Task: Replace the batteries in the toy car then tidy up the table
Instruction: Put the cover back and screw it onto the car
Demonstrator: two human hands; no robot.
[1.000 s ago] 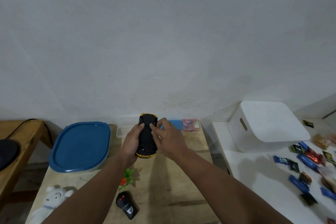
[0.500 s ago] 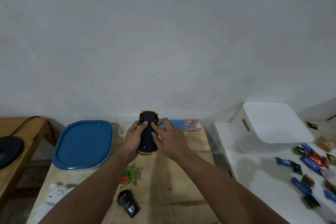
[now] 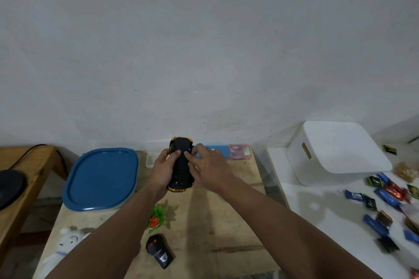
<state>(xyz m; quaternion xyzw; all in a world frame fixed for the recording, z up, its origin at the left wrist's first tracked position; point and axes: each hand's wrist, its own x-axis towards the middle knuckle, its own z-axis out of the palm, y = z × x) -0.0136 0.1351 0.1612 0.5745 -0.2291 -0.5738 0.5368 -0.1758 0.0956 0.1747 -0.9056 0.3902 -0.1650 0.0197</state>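
Over the wooden tabletop (image 3: pixel 226 222), against a bare white wall, I have the toy car (image 3: pixel 181 165) belly-up: my left hand (image 3: pixel 162 171) wraps its grip around the body to steady it, while my right hand (image 3: pixel 208 169) presses fingertips on the underside, probably working the battery cover.

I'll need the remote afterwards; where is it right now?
The black remote lies on the wooden table near its front edge, below the left forearm, just in front of the small green and red toy.

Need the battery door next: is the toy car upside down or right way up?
Upside down: the toy car shows its black underside, held in the left hand.
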